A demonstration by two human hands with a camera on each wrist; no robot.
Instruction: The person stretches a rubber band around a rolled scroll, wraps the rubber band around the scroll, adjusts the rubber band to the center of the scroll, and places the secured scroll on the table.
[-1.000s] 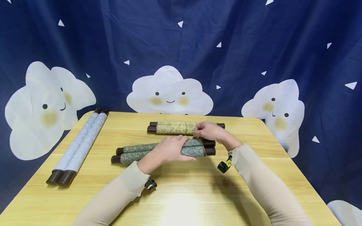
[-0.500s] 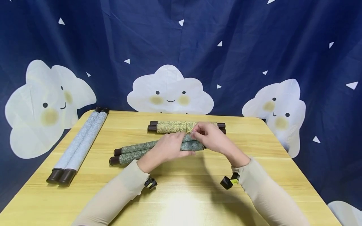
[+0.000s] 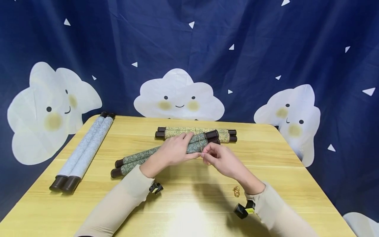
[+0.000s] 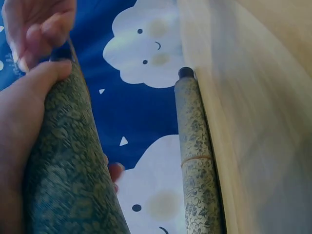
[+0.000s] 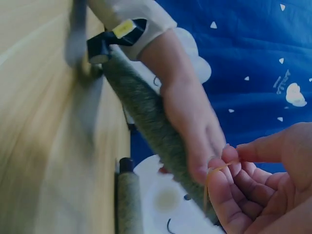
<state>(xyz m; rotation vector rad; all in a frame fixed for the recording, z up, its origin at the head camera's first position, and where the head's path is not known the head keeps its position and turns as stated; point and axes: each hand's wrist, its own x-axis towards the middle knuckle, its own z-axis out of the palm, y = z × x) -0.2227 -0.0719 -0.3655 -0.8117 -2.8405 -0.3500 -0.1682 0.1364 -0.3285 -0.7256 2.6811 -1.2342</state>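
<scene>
My left hand grips the green patterned scroll, a double roll with dark brown end knobs, around its right half. The scroll's right end is raised off the table. A thin tan rubber band passes across both rolls near that end. My right hand pinches the band at the scroll's near side; in the right wrist view the rubber band stretches from between thumb and fingertips. In the left wrist view the green scroll lies in the left hand's grasp, fingers partly hidden behind it.
A yellow patterned scroll with a band around its middle lies at the back, partly behind the green one. A long pale blue scroll lies along the table's left side. Several loose rubber bands lie near my right wrist.
The green scroll's right end has risen and tilted upward. My right hand has drawn the band toward the near side, moving down and slightly right. The loose rubber bands have come into view.
</scene>
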